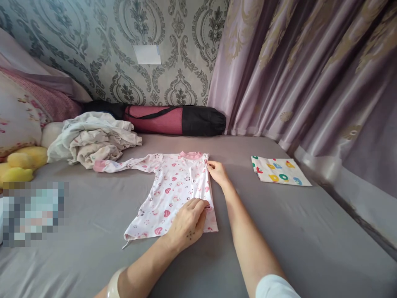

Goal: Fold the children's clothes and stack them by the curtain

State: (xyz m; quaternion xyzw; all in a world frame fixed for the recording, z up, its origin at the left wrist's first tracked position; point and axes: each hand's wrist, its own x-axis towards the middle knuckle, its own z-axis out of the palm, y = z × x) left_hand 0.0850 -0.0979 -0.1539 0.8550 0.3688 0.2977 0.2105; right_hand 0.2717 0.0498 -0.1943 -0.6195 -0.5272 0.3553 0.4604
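A small white long-sleeved shirt with pink hearts and a pink collar lies spread on the grey sheet. One sleeve stretches out to the left and ends in a pink cuff; the other is folded in over the body on the right. My left hand is closed, pinching fabric near the shirt's lower right side. Up at the right shoulder, my right hand pinches the shirt's edge between thumb and fingers.
A folded cloth with colourful prints lies to the right. Crumpled clothes are heaped at back left beside yellow plush toys. A pink and black roll bag rests along the wall. Purple curtains hang at right.
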